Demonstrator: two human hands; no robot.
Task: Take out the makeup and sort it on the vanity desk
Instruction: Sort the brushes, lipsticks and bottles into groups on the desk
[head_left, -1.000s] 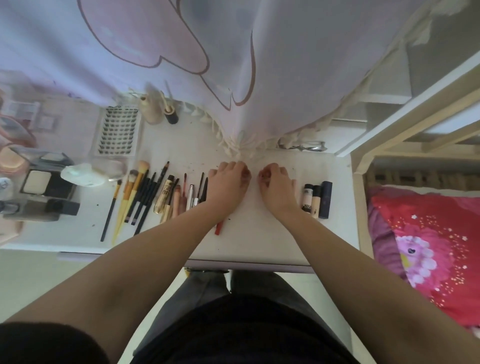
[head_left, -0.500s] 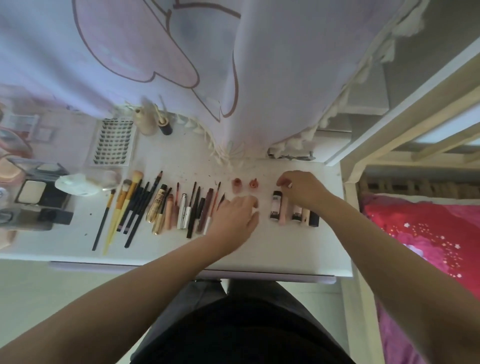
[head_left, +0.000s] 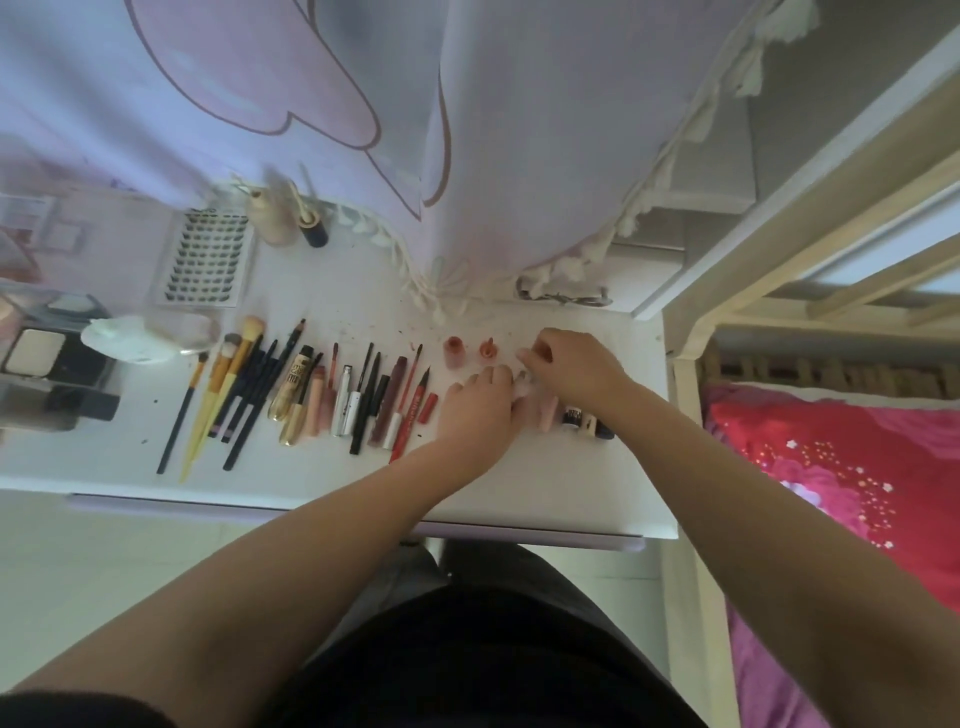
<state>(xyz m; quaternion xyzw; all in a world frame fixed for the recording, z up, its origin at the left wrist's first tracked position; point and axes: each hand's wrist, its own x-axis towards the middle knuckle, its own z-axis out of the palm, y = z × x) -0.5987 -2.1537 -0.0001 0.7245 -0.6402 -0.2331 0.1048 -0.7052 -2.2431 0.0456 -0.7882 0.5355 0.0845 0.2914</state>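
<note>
a white desk sits under a lilac curtain, a pink bed just right of it, with makeup lined up left of the hands. the left hand and right hand meet mid-desk, fingers curled, seemingly pinching one small blurred item.

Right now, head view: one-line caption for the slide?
Both hands, left hand and right hand, arrange small tubes beside a row of brushes on a white vanity desk.
</note>
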